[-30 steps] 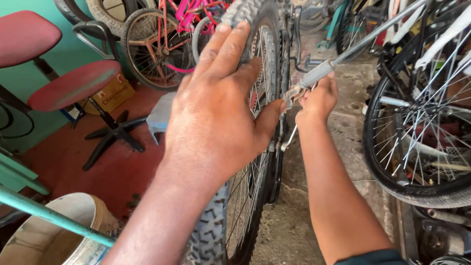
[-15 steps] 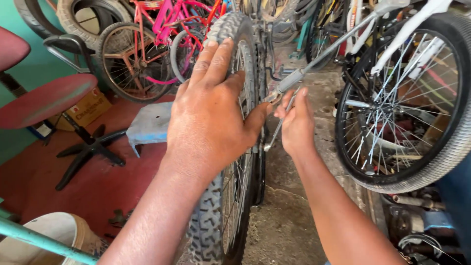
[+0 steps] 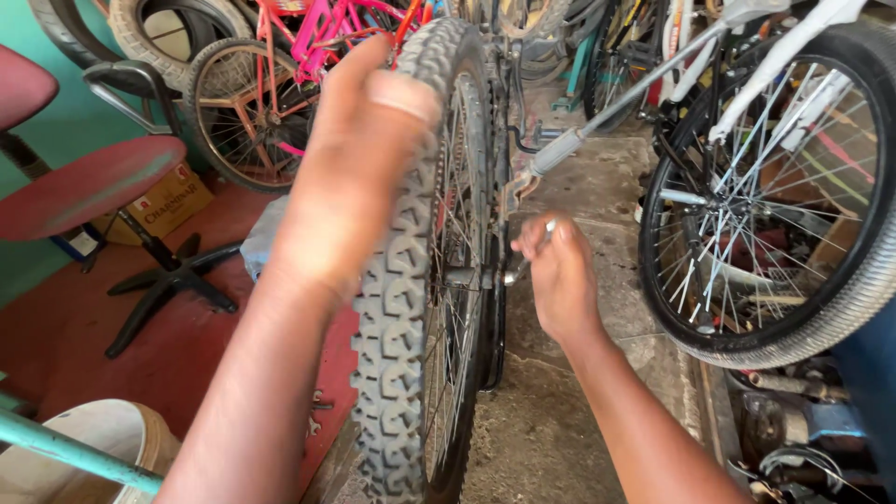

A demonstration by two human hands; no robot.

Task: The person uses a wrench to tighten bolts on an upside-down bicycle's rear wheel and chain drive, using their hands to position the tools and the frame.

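Left hand (image 3: 359, 168) on knobby tyre (image 3: 397, 308); right hand (image 3: 560, 275) grips wrench (image 3: 523, 261).

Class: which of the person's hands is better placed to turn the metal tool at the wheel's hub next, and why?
Right. The right hand already grips the metal tool beside the hub, while the left hand rests on the knobby tyre.

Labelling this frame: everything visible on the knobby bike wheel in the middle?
The knobby bike wheel stands upright, edge-on to the camera, running from the bottom of the frame to the top. Black, dusty block-tread tyre, apparently rubber; thin metal spokes and a hub show on its right side. The left hand, blurred, lies over the tread near the top. The right hand holds a slim metal tool near the hub.
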